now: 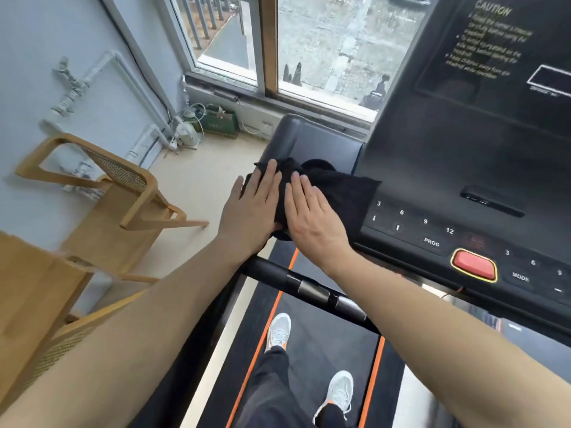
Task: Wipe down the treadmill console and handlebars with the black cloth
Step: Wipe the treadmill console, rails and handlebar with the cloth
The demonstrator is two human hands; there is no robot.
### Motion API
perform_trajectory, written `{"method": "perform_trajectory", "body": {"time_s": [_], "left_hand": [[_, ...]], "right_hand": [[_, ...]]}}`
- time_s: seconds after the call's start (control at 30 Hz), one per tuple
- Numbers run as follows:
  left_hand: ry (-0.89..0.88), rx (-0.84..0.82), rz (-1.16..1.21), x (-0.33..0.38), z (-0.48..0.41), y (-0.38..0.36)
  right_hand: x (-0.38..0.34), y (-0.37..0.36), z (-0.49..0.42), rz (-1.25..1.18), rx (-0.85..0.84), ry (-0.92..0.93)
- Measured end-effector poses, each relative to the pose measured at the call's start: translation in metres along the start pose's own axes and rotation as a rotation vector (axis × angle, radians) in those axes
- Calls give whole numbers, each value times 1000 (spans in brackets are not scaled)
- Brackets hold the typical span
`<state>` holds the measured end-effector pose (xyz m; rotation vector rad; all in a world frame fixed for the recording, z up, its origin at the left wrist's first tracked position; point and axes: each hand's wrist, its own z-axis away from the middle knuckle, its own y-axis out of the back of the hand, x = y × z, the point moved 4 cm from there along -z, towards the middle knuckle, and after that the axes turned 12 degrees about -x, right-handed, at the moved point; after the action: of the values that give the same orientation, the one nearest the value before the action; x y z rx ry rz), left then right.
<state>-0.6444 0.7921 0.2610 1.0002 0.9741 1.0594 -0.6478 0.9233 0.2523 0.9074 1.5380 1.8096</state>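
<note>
The black cloth (pixel 343 186) lies bunched on the left wing of the black treadmill console (pixel 463 149), next to the numbered keys. My left hand (pixel 250 208) lies flat on the cloth's left edge, fingers straight and together. My right hand (pixel 312 214) presses flat on the cloth's middle, right beside the left one. Neither hand curls around the cloth. A black handlebar (pixel 278 273) with silver pulse sensors runs under my wrists. The part of the cloth under my palms is hidden.
A red stop button (pixel 474 264) sits right of my right wrist. Wooden chairs (pixel 108 193) stand to the left of the treadmill. The belt (pixel 324 344) with orange stripes carries my two feet in grey shoes. A window (pixel 309 41) is ahead.
</note>
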Motion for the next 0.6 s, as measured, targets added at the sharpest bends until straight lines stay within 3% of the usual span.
{"method": "perform_trajectory", "body": {"time_s": [0.17,0.4,0.5,0.6], "left_hand": [[-172,68,-70,36,-6,5],[-312,253,48,130,0,19],[-402,322,70,132,-2,16],[-374,247,7,94,-6,12]], "right_hand": [[33,-3,49,117,117,64],[115,-19,138,166,51,47],[109,-26,135,157,44,25],[87,-18,107,153,121,-17]]}}
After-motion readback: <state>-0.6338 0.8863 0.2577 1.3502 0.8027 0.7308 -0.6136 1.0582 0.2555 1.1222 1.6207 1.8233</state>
